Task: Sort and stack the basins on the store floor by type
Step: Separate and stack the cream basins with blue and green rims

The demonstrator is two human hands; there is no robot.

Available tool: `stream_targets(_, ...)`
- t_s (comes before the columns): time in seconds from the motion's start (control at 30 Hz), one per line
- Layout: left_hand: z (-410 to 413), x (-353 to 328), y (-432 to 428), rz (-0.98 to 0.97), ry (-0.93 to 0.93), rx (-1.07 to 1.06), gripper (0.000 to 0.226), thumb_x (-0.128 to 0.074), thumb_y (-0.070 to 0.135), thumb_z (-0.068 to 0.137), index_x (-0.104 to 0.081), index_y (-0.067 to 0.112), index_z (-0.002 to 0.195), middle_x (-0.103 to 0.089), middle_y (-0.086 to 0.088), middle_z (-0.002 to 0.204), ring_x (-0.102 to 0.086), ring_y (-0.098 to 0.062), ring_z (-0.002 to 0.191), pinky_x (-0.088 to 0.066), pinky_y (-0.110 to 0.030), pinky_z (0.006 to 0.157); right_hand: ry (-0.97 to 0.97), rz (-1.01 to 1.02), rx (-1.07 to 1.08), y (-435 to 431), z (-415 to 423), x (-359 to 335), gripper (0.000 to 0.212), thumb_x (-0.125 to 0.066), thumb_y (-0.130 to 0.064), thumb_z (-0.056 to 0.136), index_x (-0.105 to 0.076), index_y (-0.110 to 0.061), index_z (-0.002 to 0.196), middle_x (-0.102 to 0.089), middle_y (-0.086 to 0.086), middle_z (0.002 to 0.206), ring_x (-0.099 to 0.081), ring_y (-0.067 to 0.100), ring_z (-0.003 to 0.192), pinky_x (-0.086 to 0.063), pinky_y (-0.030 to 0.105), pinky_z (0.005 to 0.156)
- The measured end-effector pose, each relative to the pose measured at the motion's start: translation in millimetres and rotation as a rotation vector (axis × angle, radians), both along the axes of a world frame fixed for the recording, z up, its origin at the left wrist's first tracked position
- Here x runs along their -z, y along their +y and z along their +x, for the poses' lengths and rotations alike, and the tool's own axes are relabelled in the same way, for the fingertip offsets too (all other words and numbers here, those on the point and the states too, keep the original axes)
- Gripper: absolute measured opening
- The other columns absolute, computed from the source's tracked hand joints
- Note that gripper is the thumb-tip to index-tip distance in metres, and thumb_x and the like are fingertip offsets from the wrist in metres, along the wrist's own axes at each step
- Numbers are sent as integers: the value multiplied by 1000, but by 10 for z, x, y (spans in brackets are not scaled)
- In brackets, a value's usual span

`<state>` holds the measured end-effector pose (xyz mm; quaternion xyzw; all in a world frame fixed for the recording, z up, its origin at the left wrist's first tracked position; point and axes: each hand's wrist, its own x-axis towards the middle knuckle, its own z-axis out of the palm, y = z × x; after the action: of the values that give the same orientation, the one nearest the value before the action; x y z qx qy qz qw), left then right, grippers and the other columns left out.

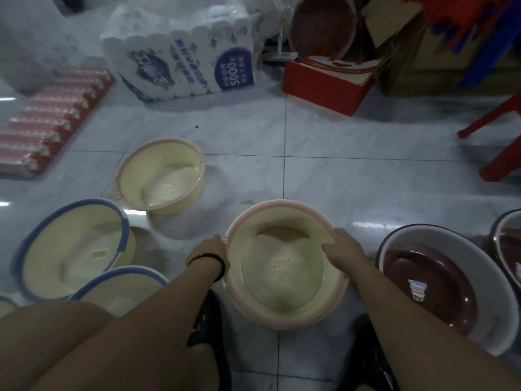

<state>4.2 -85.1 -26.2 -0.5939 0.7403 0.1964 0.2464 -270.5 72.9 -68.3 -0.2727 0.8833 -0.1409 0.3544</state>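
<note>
Both hands grip one pink-rimmed cream basin [284,263] on the tiled floor [324,179], directly in front of the person. The left hand [210,248] clasps its left rim (a dark bracelet circles that wrist); the right hand [342,246] clasps the right rim, thumb inside. Left: two blue-rimmed basins [73,246]. Right: a white basin with maroon interior [431,283]. Beyond, a second pink-rimmed basin [162,176] stands apart, tilted. Farthest: a white tissue pack [180,52].

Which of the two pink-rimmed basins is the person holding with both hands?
The nearer pink-rimmed basin, between the person's feet: the left hand and right hand grip its rim on opposite sides. The other pink-rimmed basin sits farther away, untouched.
</note>
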Motion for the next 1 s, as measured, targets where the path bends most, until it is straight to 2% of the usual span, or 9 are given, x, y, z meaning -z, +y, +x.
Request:
stream_targets(0.07, -33, -378, -164, 88, -60, 113, 46, -73, 33, 88, -64, 15, 129, -68, -9, 127, -67, -29, 101, -58, -40, 83, 83, -16, -84, -240, 177, -261, 52, -59, -44, 93, -54, -22, 140, -61, 10, 128, -61, 37, 116, -53, 43, 96)
stream_targets(0.17, 13, -1114, -423, 126, -44, 171, 51, -68, 40, 97, -61, 11, 139, -66, -11, 129, -72, -29, 98, -62, -37, 69, -48, -270, -141, -652, 546, -656, 37, -66, -31, 101, -66, -18, 135, -68, 4, 124, -65, 29, 117, -53, 41, 100)
stream_targets(0.3, 354, -1880, -748, -125, 146, 194, 43, -62, 44, 100, -65, 22, 137, -59, -5, 143, -57, -27, 128, -47, -38, 107, -445, -425, 32, -1171, 1225, -899, 10, -67, -23, 99, -72, -20, 107, -76, 11, 108, -71, 25, 91, -60, 44, 78)
stream_targets(0.37, 611, -1858, -935, -301, 325, 120, 17, -65, 34, 96, -71, 39, 110, -68, 2, 126, -64, -23, 112, -52, -38, 100, -618, -414, 113, -1425, 1571, -888, 10, -65, -16, 102, -71, -16, 110, -74, 15, 104, -69, 27, 85, -57, 40, 70)
stream_targets(0.43, 821, -1703, -1036, -448, 489, -99, 22, -59, 20, 92, -68, 41, 94, -71, 5, 109, -66, -20, 93, -58, -37, 88, -745, -392, 190, -1703, 1890, -864, 15, -62, -13, 103, -68, -10, 117, -73, 20, 110, -73, 33, 91, -61, 43, 74)
stream_targets(0.63, 1140, -1389, -1517, -271, 453, -262, 17, -69, 25, 89, -75, 34, 102, -70, 4, 115, -67, -20, 99, -58, -35, 92, -800, -301, 378, -2699, 2347, -435, 7, -58, -12, 104, -62, -6, 103, -68, 22, 115, -73, 37, 102, -66, 45, 80)
stream_targets(0.77, 1227, -1379, -1822, -298, 497, -327, 17, -67, 24, 91, -73, 34, 103, -71, 6, 105, -66, -16, 93, -57, -32, 84, -844, -247, 449, -3334, 2419, 47, 29, -60, -13, 105, -59, 0, 131, -61, 18, 128, -67, 34, 110, -64, 47, 84)
stream_targets(0.87, 1173, -1398, -1889, -337, 530, -359, 17, -64, 24, 92, -72, 35, 103, -72, 8, 102, -67, -16, 93, -59, -39, 91, -924, -238, 495, -3692, 2544, 309, 56, -65, -15, 103, -46, -6, 154, -49, 19, 150, -59, 39, 129, -59, 53, 100)
stream_targets(1.0, 1068, -1303, -1885, -246, 497, -329, 15, -66, 28, 93, -71, 35, 106, -72, 6, 107, -69, -16, 92, -60, -39, 90, -1043, -250, 502, -3945, 2711, 615, 66, -80, -15, 90, -54, -14, 151, -67, 13, 140, -68, 38, 124, -57, 59, 104)
